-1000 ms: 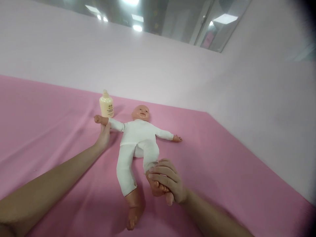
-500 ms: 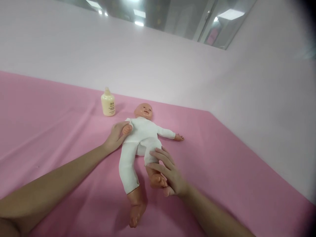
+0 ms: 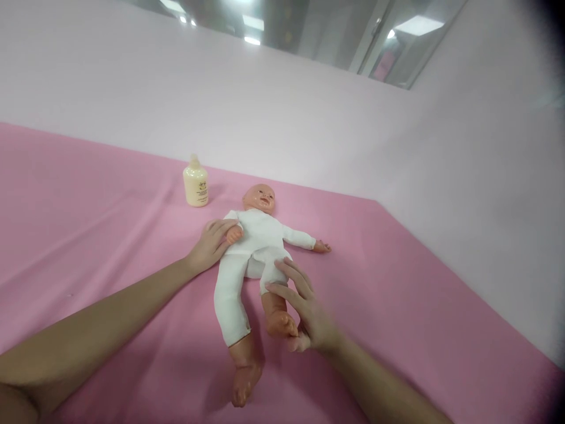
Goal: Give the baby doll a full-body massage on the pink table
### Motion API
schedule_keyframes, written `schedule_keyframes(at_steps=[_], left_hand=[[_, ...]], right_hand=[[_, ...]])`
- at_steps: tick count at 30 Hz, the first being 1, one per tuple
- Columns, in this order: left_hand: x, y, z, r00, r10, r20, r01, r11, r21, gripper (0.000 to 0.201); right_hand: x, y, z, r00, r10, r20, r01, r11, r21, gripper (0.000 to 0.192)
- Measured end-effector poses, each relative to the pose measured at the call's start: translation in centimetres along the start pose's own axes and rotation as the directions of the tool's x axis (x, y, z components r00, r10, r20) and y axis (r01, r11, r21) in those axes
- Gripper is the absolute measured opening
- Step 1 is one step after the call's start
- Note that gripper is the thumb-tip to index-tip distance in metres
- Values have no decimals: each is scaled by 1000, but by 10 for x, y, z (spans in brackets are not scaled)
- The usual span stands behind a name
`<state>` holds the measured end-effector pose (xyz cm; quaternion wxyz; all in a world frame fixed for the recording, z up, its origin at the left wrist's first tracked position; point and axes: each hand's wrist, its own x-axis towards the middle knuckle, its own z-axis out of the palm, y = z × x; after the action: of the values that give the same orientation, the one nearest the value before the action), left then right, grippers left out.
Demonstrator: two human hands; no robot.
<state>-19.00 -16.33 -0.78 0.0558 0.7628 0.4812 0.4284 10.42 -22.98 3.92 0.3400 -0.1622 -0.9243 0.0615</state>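
Bright, even light falls from ceiling panels (image 3: 417,25) seen through the far window, washing the wall pale pink. Soft shadows lie under the doll (image 3: 251,247) and both forearms. The right corners darken and blur; edges bend slightly.

Doll (image 3: 253,244), bottle (image 3: 195,185) on pink bed (image 3: 397,306)

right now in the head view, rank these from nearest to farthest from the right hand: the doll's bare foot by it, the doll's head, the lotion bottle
1. The doll's bare foot, against the right hand, at its palm side.
2. The doll's head, farther up the pink sheet, beyond the white-clad body.
3. The lotion bottle, farthest, upright up-left near the wall.
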Motion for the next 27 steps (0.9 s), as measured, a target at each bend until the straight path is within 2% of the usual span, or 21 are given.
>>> schedule_keyframes(at_steps=[6, 10, 16, 22, 27], left_hand=[[-2, 0, -1, 992, 111, 63, -113, 993, 42, 39], [-3, 3, 0, 989, 133, 70, -137, 989, 55, 39], [-1, 8, 4, 971, 206, 124, -210, 977, 23, 38], [0, 10, 6, 972, 195, 133, -197, 980, 1, 38], [0, 6, 7, 983, 133, 127, -125, 990, -71, 39]], right_hand=[[1, -1, 2, 1000, 15, -2, -15, 999, 31, 81], [-1, 3, 4, 998, 50, 23, -52, 996, 77, 85], [0, 20, 14, 989, 147, -7, -140, 951, 276, 77], [3, 30, 20, 961, 271, 52, -270, 882, 387, 77], [4, 27, 14, 961, 242, 136, -276, 882, 382, 75]])
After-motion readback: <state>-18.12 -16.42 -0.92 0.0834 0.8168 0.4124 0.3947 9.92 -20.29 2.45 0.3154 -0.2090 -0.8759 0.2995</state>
